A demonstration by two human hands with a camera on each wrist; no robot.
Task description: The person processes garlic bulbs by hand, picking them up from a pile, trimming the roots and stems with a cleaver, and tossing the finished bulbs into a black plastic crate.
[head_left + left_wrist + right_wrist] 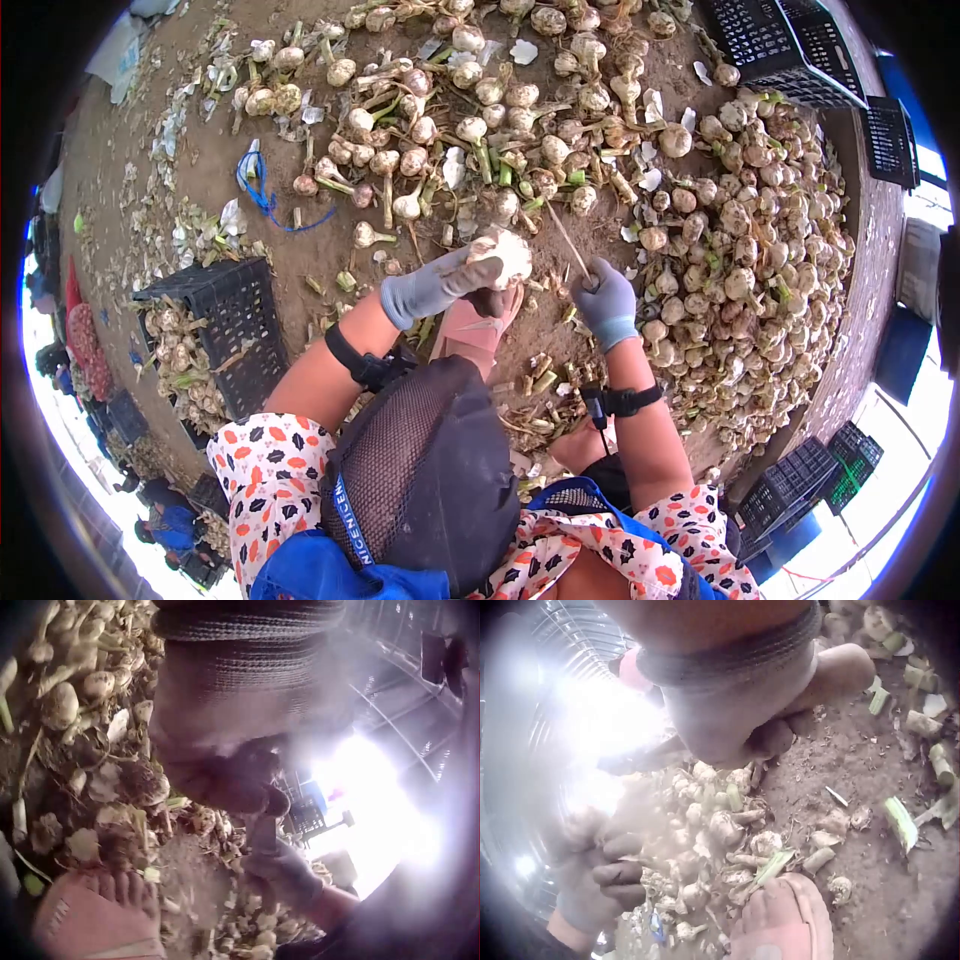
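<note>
In the head view my gloved left hand (pixel 440 287) grips a whitish garlic bulb (pixel 508 256), fingers curled round its left side. To its right, my gloved right hand (pixel 606 304) holds a thin-bladed tool (pixel 568 240), its tip pointing up and left, apart from the bulb. The left wrist view shows my left hand (pixel 232 750) close up, with my right hand (pixel 283 874) beyond it. In the right wrist view my right hand (pixel 727 712) fills the top, and my left hand (pixel 592 889) is at lower left; glare blurs what lies between them.
Loose garlic with stems (pixel 410 160) lies ahead on the soil. A large heap of trimmed bulbs (pixel 740 280) is at the right. Black crates stand at left (pixel 240 330) and upper right (pixel 780 50). Blue twine (pixel 262 195) lies left; a sandaled foot (pixel 468 335) is below the hands.
</note>
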